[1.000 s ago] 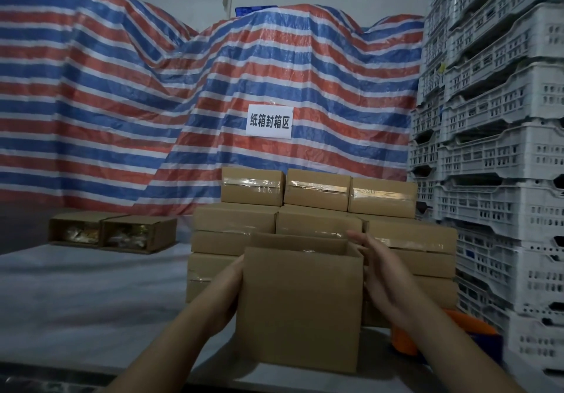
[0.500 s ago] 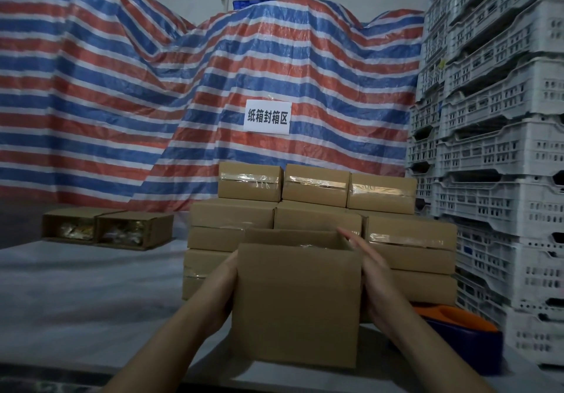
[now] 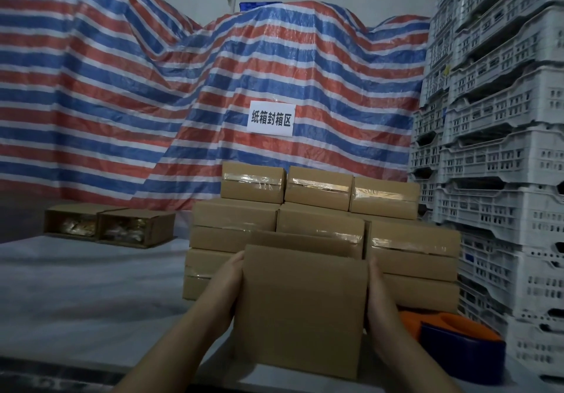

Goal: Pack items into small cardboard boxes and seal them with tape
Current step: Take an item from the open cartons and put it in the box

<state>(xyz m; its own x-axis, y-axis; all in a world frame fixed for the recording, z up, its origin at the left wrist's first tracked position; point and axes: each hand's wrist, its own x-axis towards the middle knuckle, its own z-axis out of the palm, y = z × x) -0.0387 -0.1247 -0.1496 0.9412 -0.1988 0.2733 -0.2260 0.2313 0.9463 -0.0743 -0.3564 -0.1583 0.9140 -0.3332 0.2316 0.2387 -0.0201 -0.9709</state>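
Closer against the cardboard box (image 3: 300, 310) now, left hand (image 3: 227, 283) and right hand (image 3: 378, 298) press flat on its sides.

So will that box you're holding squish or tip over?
The open box probably stays fairly stiff: its cardboard walls look flat. Pressed between the left hand and right hand, it shows no buckling. It may tip easily, standing tall on the table.

An open box (image 3: 302, 310) stands on the table (image 3: 76, 295) nearest the viewer, between the left hand (image 3: 225, 286) and the right hand (image 3: 380, 298), which touch its sides. Directly behind it sits a stack of sealed boxes (image 3: 320, 209). A tape dispenser (image 3: 457, 340) lies to the right. Two open boxes (image 3: 106, 225) lie far left. Stacked crates (image 3: 503, 148) rise at the right; a tarp (image 3: 152, 87) bearing a sign (image 3: 271, 119) hangs behind everything.
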